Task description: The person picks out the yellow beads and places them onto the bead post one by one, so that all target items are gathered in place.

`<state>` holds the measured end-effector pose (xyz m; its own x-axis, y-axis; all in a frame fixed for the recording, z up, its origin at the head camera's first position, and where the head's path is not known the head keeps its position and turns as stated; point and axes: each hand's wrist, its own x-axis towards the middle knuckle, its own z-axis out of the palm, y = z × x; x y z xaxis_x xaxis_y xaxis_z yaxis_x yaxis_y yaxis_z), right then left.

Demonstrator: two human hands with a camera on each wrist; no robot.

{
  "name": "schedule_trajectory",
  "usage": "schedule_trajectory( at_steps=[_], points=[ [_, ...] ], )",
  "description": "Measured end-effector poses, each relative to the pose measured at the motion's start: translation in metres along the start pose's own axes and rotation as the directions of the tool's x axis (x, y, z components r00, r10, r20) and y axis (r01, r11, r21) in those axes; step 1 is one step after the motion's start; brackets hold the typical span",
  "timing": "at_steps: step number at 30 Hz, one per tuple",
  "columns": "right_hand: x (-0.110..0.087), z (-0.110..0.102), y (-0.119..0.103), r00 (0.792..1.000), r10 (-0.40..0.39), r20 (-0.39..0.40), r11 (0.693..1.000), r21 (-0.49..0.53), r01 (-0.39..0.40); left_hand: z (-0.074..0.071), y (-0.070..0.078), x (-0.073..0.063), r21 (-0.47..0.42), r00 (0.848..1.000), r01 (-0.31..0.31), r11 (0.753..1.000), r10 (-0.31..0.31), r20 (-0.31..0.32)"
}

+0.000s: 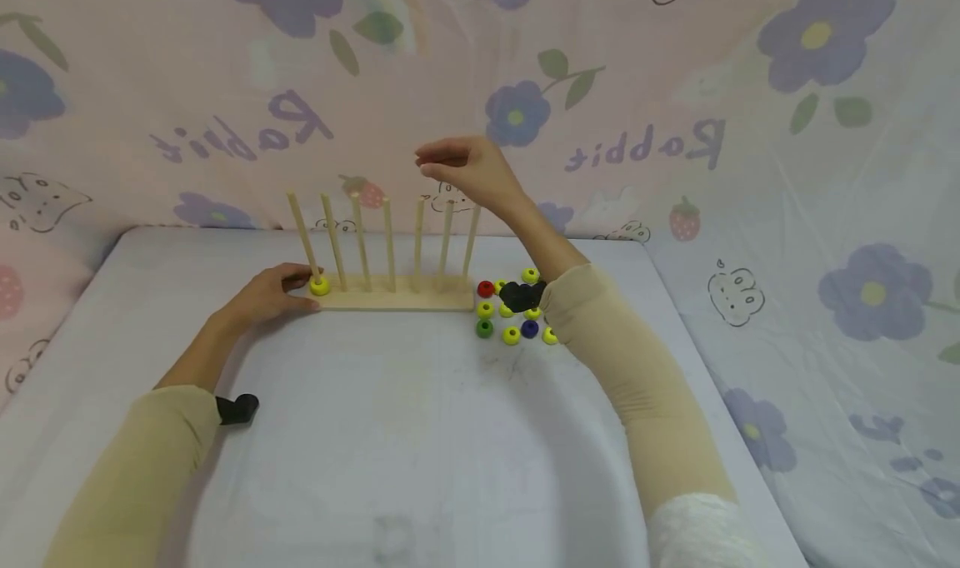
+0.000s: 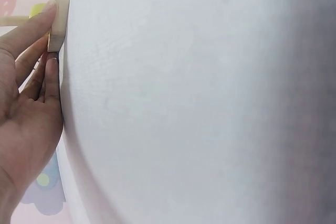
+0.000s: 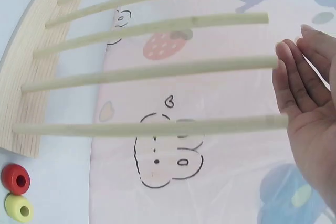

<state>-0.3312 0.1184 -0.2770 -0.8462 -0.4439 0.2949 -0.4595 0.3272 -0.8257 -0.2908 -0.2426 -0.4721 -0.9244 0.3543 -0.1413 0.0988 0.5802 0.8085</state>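
A pale wooden base (image 1: 397, 302) carries several upright pegs (image 1: 390, 243). One yellow bead (image 1: 319, 286) sits at the foot of the leftmost peg. My left hand (image 1: 273, 293) grips the left end of the base, thumb at the near edge and fingers behind; the left wrist view shows this hand (image 2: 31, 82) at the base's end (image 2: 62, 14). Raised above the pegs on the right side, my right hand (image 1: 476, 171) has lightly bent fingers. In the right wrist view that hand (image 3: 310, 87) is by the peg tips, with nothing visible in its fingers.
Right of the base lie loose beads: several yellow ones (image 1: 512, 336), a red bead (image 1: 486, 289), a green bead (image 1: 484, 328) and a blue bead (image 1: 530, 329). My right forearm partly covers them. A patterned cloth (image 1: 420, 77) hangs behind the white table (image 1: 375, 435).
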Motion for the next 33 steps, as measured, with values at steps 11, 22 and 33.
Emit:
schedule_trajectory(
  at_steps=[11,22,33],
  points=[
    [-0.031,-0.023,0.018,0.997,0.008,-0.076,1.0,0.022,-0.006,0.004,0.001,-0.008,-0.003,1.0,0.006,1.0,-0.006,0.01],
    [-0.058,-0.053,0.022,0.99,0.035,-0.136,0.999,-0.009,-0.037,-0.002,0.006,-0.007,0.004,1.0,0.006,1.0,-0.006,-0.001],
    [-0.102,-0.061,0.016,0.982,0.085,-0.167,0.995,-0.044,-0.094,0.0,0.006,-0.006,0.005,1.0,0.018,1.0,-0.018,-0.001]
  ],
)
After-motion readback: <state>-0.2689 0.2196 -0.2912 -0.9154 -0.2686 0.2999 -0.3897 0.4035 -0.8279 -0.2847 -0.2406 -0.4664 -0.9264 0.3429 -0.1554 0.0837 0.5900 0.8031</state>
